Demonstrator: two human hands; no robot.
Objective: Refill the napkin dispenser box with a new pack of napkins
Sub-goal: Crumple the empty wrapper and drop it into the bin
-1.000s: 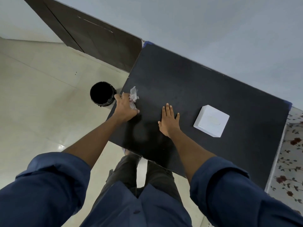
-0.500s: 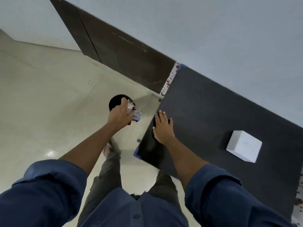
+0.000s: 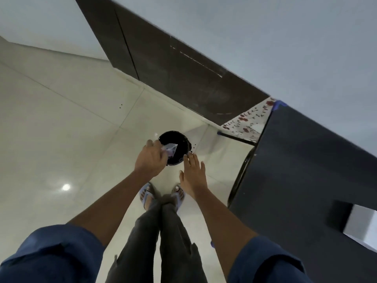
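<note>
My left hand (image 3: 150, 159) grips a crumpled clear plastic wrapper (image 3: 170, 150) and holds it over the mouth of a round black bin (image 3: 179, 142) on the floor. My right hand (image 3: 193, 174) hovers flat beside the bin, fingers spread and empty, off the table. The white napkin dispenser box (image 3: 362, 225) stands on the black table (image 3: 306, 170) at the far right edge of the view, partly cut off.
Pale tiled floor (image 3: 71, 139) spreads to the left. A dark brown panel (image 3: 173, 64) lines the wall behind the bin. A flowered cloth (image 3: 247, 124) shows under the table's far corner. My legs and sandalled feet (image 3: 161, 196) stand just short of the bin.
My left hand carried the wrapper from the table's edge out over the bin. My right hand lifted off the tabletop and came over beside the bin. The view swung left, away from the box.
</note>
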